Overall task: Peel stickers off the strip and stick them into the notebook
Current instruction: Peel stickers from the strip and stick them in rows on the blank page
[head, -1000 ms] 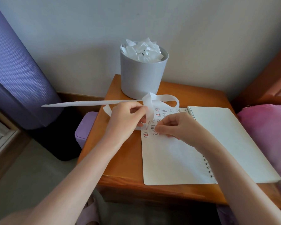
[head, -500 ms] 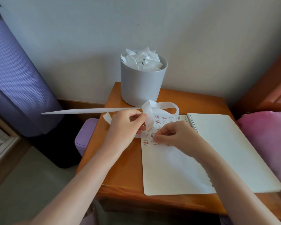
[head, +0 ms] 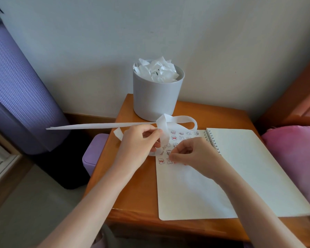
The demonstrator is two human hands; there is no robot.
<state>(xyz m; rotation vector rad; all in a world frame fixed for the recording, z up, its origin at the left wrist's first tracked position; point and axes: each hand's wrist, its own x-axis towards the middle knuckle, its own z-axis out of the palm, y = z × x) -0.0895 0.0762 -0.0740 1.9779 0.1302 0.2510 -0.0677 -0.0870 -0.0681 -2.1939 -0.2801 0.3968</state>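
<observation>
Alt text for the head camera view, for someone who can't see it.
A left hand holds a sticker strip while the right hand, fingertips pinched, touches the sticker-dotted left page of an open notebook on a table, beside a paper-filled bin.

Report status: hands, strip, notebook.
Left hand grips the strip. Right hand pinches a sticker onto the notebook, left page. Bin behind, apart from both hands.
</observation>
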